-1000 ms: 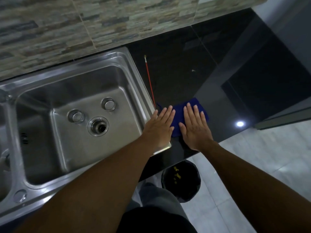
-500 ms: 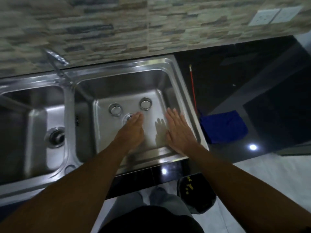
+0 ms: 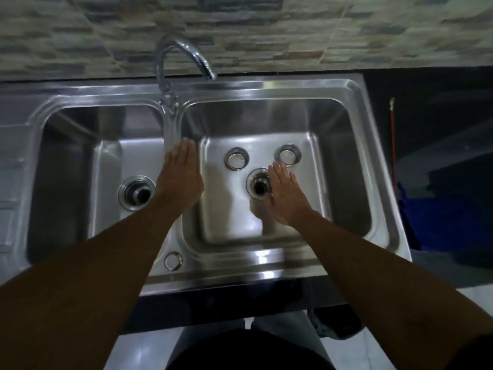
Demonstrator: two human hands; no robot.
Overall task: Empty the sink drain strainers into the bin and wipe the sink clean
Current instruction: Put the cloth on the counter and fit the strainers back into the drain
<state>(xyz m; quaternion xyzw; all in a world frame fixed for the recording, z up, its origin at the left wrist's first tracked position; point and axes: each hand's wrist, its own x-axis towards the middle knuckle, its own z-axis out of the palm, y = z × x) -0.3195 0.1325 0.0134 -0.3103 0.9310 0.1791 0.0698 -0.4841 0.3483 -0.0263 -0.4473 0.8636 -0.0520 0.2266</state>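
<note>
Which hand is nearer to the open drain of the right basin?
Right. The right hand is just beside the drain; the left hand is over the divider, farther left.

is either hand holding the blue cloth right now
No, the left hand and right hand are open and empty over the sink, while the blue cloth lies on the counter beside it.

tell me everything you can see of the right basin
The right basin is shiny stainless steel, rectangular with rounded corners. Its drain near the middle is open, a dark hole in a metal ring. Two round strainers lie on its floor behind the drain. The right hand, fingers straight, is over the floor beside the drain; contact cannot be told. The tap ends above its back left corner.
</note>
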